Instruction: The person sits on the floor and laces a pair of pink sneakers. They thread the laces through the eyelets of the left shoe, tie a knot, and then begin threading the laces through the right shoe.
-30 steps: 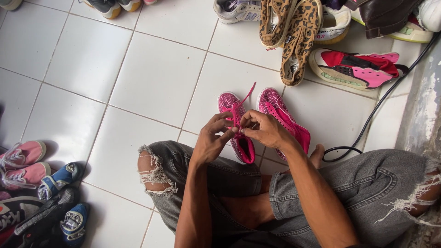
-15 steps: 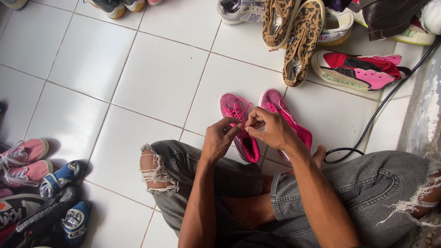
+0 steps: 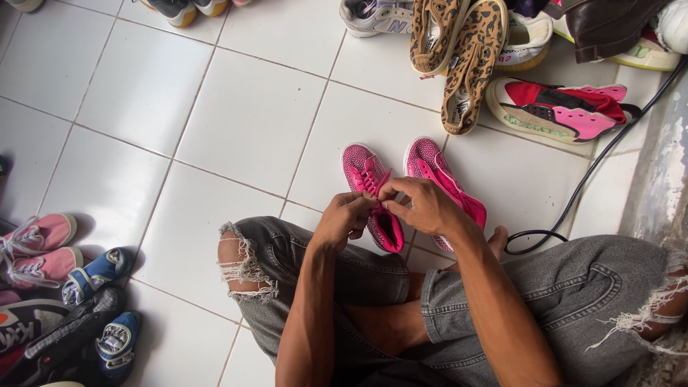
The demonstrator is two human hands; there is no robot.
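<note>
Two bright pink high-top shoes stand side by side on the white tiled floor in front of my crossed legs. My left hand [image 3: 345, 218] and my right hand [image 3: 424, 206] meet over the left pink shoe [image 3: 367, 179], pinching its pink laces with the fingers. The right pink shoe [image 3: 441, 175] stands just beside it, partly covered by my right hand and wrist. I sit in torn grey jeans, one bare foot showing behind the shoes.
A pile of shoes lies at the top: a leopard-print pair [image 3: 466, 50], a red and pink sneaker [image 3: 559, 107], a grey sneaker [image 3: 373, 14]. A black cable [image 3: 595, 172] runs along the right. Pink [image 3: 39, 247] and blue small sneakers [image 3: 97, 276] crowd the lower left.
My hands have kept working the lace of the left pink shoe; the loose lace end that stuck up is now drawn down between my fingers. The view has shifted slightly.
</note>
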